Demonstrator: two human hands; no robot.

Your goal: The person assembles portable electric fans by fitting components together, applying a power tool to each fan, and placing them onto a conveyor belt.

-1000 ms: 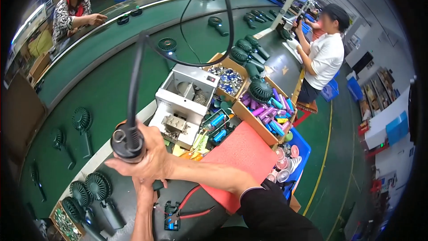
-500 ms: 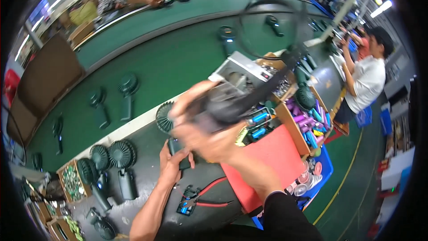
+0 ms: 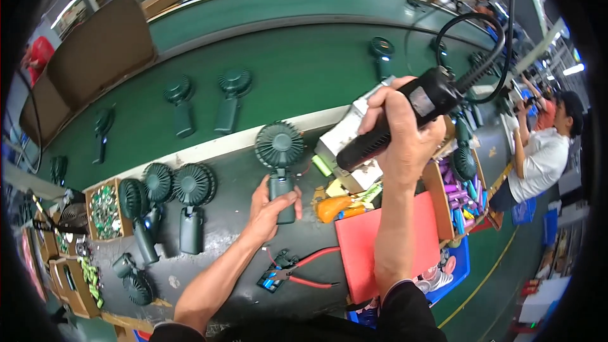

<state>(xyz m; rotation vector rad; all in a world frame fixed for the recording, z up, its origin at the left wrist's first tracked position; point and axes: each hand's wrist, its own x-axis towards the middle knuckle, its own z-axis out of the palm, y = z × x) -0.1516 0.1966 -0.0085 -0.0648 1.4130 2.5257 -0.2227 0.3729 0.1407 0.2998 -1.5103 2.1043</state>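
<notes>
My left hand [image 3: 261, 216] is wrapped round the handle of a dark green handheld fan [image 3: 279, 145], whose ribbed round head points away from me, above the bench. In my right hand [image 3: 408, 136] is a black corded electric screwdriver [image 3: 436, 96], gripped round its body. It slants with its cord end up and right and its lower end toward the fan, apart from it; no bit can be made out. Between my forearms lie red-handled pliers [image 3: 311, 267], their jaws over a small dark part with blue pieces [image 3: 272, 278].
More fans [image 3: 193, 183] stand at left beside a box of small green parts [image 3: 104, 209]. Further fans lie on the green conveyor [image 3: 285, 69]. To the right are a red sheet [image 3: 358, 247], a blue bin [image 3: 465, 259] and a carton of coloured cells [image 3: 440, 193]. A co-worker [image 3: 538, 145] stands far right.
My right hand has moved with the screwdriver from over the fan to the upper right, uncovering the fan's head. The left hand keeps its hold. The whole view has shifted.
</notes>
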